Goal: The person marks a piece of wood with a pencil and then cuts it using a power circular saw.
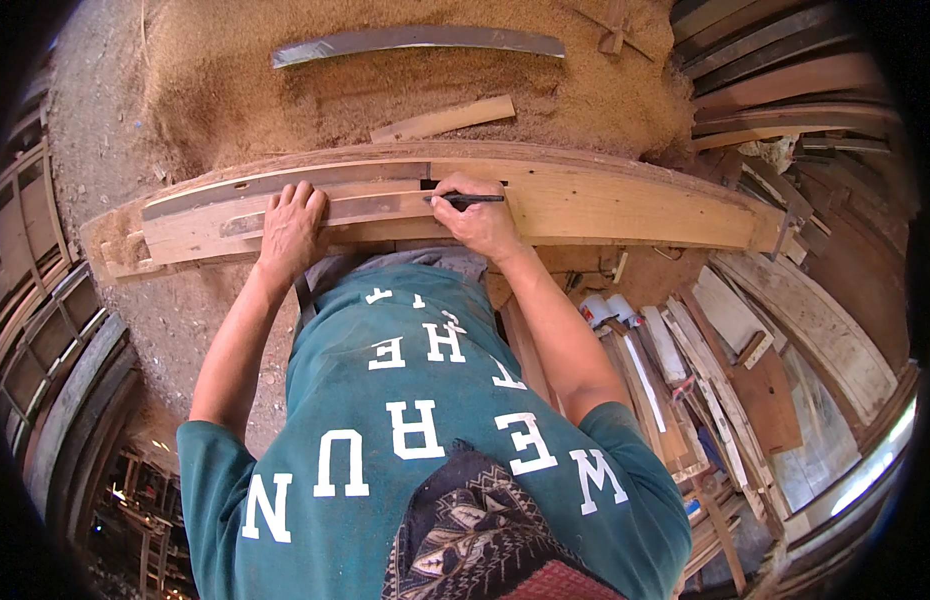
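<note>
A long, narrow wooden strip [370,208] lies along the plank bench [625,205] in front of me. My left hand [294,228] is over the strip's left part, its fingers bent across and holding it down against the wood. Close to the strip's right end, my right hand [477,215] pinches a black pen [472,199]. The pen is nearly level, and its tip points left at the strip's end. Just behind my right fingers, a dark rectangular slot [428,184] shows in the bench, partly covered by the hand.
Beyond the bench, a sawdust heap [215,95] bears a curved grey strip [415,42] and a loose wooden offcut [445,119]. Stacked boards [785,85] stand at the far right. Planks and offcuts [705,390] lie to my right; curved timbers [75,390] lean at the left.
</note>
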The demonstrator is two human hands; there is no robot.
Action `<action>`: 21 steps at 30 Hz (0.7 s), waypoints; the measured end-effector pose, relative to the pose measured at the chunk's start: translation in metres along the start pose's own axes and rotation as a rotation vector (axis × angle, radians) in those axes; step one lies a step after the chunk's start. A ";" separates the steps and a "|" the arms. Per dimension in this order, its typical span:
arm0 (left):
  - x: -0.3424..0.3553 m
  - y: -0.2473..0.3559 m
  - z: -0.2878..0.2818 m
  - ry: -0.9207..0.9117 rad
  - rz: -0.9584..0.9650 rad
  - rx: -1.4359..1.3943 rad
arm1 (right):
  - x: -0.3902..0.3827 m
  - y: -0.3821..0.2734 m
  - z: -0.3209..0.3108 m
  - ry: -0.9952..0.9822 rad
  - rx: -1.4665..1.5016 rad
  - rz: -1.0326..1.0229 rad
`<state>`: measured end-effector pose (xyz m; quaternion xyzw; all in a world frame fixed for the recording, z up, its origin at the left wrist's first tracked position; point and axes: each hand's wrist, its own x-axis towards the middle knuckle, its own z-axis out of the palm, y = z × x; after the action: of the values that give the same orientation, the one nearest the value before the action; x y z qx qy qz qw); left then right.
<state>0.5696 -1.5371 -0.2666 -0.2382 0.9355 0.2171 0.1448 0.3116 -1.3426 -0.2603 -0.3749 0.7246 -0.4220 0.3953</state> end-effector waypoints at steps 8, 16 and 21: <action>0.000 0.001 0.003 0.011 -0.004 -0.002 | 0.000 -0.003 0.001 -0.008 0.029 0.077; 0.000 0.001 -0.001 0.018 0.012 -0.009 | 0.000 0.006 0.000 -0.033 0.015 0.054; -0.003 0.000 0.007 0.072 0.029 0.008 | 0.001 0.011 0.003 -0.052 0.066 0.162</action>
<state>0.5738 -1.5327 -0.2714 -0.2318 0.9442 0.2070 0.1090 0.3113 -1.3404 -0.2711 -0.3124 0.7278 -0.4025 0.4590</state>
